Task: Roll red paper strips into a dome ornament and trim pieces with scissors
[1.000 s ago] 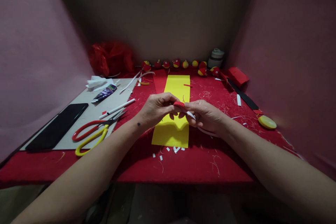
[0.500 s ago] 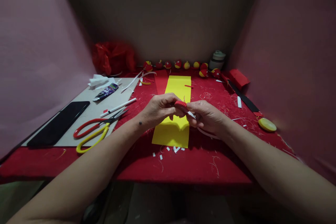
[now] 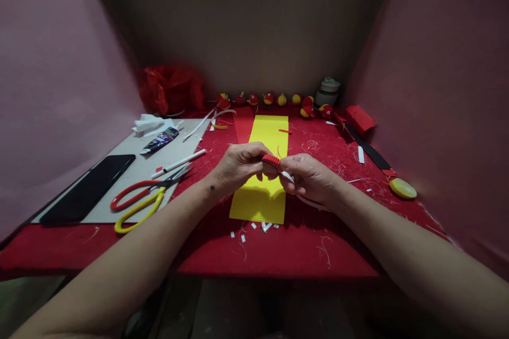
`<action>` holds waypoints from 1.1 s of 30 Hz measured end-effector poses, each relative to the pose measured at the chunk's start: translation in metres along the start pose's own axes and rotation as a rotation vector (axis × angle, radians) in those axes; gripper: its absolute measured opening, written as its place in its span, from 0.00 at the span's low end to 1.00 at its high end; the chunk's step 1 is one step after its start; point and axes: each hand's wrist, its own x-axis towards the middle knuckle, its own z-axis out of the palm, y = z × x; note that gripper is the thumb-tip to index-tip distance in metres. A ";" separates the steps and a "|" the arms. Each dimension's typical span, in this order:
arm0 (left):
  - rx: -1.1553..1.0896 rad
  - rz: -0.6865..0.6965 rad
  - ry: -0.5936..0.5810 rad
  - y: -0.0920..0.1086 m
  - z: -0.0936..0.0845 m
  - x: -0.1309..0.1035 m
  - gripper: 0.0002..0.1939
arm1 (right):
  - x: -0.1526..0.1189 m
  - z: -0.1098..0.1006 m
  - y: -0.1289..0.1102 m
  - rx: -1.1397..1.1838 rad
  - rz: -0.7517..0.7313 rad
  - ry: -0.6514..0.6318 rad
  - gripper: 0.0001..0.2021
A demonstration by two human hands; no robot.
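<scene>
Head view: left grip (image 3: 239,163) and right grip (image 3: 311,174) pinch the red ridged piece (image 3: 271,159) between them.

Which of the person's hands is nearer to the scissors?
Left. The left hand is to the right of the scissors; the right hand is farther right, beyond it.

Piece (image 3: 271,160) between hands (image 3: 238,166) (image 3: 310,175), above sheet (image 3: 258,210)

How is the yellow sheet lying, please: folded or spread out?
Spread out: the yellow sheet lies flat, its far and near ends both showing.
</scene>
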 end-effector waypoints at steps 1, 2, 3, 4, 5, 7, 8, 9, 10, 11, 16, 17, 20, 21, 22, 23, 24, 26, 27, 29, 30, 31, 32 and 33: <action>-0.038 -0.021 -0.004 0.000 0.000 0.000 0.04 | 0.000 0.000 -0.001 0.006 -0.006 0.007 0.13; -0.065 -0.040 -0.007 0.000 0.001 0.001 0.04 | 0.000 0.001 -0.002 0.008 -0.010 0.010 0.14; -0.080 -0.050 -0.004 0.000 0.001 0.001 0.04 | 0.000 0.001 -0.002 0.007 -0.011 0.004 0.14; -0.081 -0.051 0.005 0.001 0.002 0.001 0.04 | 0.000 0.001 -0.003 0.004 -0.007 -0.007 0.14; -0.067 -0.047 0.018 0.002 0.002 0.001 0.05 | 0.000 0.001 -0.003 0.001 -0.002 -0.020 0.15; -0.016 -0.034 0.044 0.003 0.003 0.000 0.07 | 0.000 0.001 -0.003 -0.001 0.012 -0.046 0.16; 0.010 -0.028 0.051 0.004 0.003 0.000 0.08 | 0.000 0.000 -0.003 -0.001 0.020 -0.057 0.17; 0.031 -0.023 0.052 0.004 0.002 0.000 0.09 | 0.000 -0.001 -0.003 -0.002 0.028 -0.065 0.17; 0.052 -0.018 0.046 0.004 0.001 -0.001 0.09 | 0.001 -0.002 -0.002 -0.008 0.040 -0.070 0.17; 0.076 -0.011 0.036 0.003 0.000 -0.001 0.09 | 0.001 -0.003 -0.002 -0.016 0.056 -0.071 0.17; 0.264 0.072 -0.018 -0.006 -0.009 0.000 0.07 | 0.003 -0.007 0.000 -0.050 0.161 -0.031 0.18; 0.313 0.094 -0.025 -0.008 -0.011 0.000 0.07 | 0.003 -0.007 0.000 -0.048 0.168 -0.027 0.17; 0.482 0.153 -0.040 -0.010 -0.014 0.001 0.06 | 0.003 -0.008 0.000 -0.037 0.167 -0.022 0.16; 0.541 0.173 -0.039 -0.009 -0.015 0.001 0.06 | 0.002 -0.007 0.000 -0.037 0.167 -0.022 0.15; 0.597 0.193 -0.035 -0.009 -0.015 0.001 0.06 | 0.002 -0.007 0.000 -0.041 0.168 -0.023 0.15; 0.646 0.212 -0.032 -0.008 -0.016 0.002 0.06 | 0.002 -0.007 0.000 -0.048 0.169 -0.023 0.15; 0.692 0.231 -0.035 -0.008 -0.016 0.002 0.06 | 0.002 -0.006 0.000 -0.059 0.167 -0.020 0.15; 0.780 0.276 -0.058 -0.006 -0.016 0.002 0.06 | 0.001 -0.004 0.000 -0.083 0.148 0.005 0.17; 0.827 0.300 -0.074 -0.006 -0.016 0.002 0.07 | 0.001 -0.002 0.001 -0.097 0.134 0.028 0.17; 0.921 0.344 -0.104 -0.005 -0.015 0.002 0.08 | 0.000 0.000 0.002 -0.142 0.122 0.074 0.19; 0.957 0.357 -0.112 -0.004 -0.014 0.001 0.09 | 0.000 0.001 0.003 -0.170 0.127 0.091 0.19; 0.974 0.361 -0.116 -0.004 -0.013 0.001 0.09 | 0.000 0.001 0.003 -0.196 0.137 0.101 0.19; 0.966 0.355 -0.109 -0.003 -0.012 0.001 0.09 | 0.000 0.001 0.003 -0.211 0.148 0.105 0.19; 0.928 0.338 -0.091 -0.003 -0.011 0.001 0.09 | 0.000 0.001 0.003 -0.211 0.153 0.099 0.19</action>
